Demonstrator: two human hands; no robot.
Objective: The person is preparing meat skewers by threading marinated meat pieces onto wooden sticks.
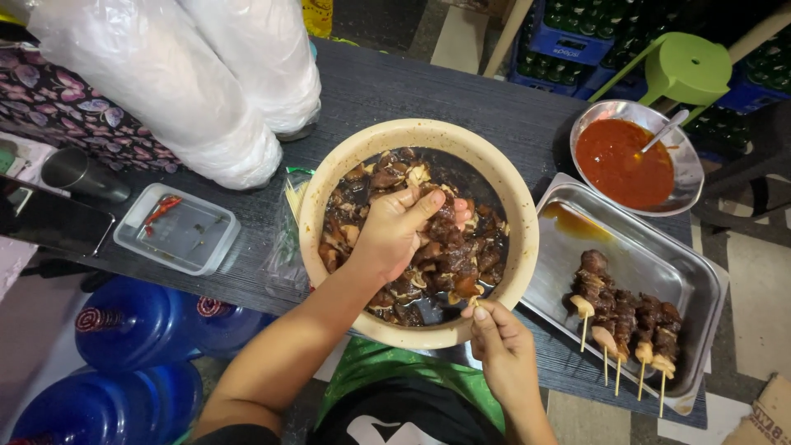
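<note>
Brown, sauce-dark meat chunks (428,255) fill the wide beige plastic bowl (329,185) where both hands are busy. Nearest the body, the right hand (503,346) sits at the bowl's near rim, fingers pinched together on a thin wooden skewer (476,302) with a small piece on its tip. Just beyond it, the left hand (400,231) is down in the bowl, fingers curled closed around a chunk of the marinated meat. The step in hand looks like threading: the next move would call for bringing that chunk onto the skewer point. To the right of the right hand, a rectangular steel tray (659,239) holds four finished skewers (626,317). Farther off, past the tray, a round steel bowl of red sauce (624,161) with a spoon rests on the dark surface (461,91).
</note>
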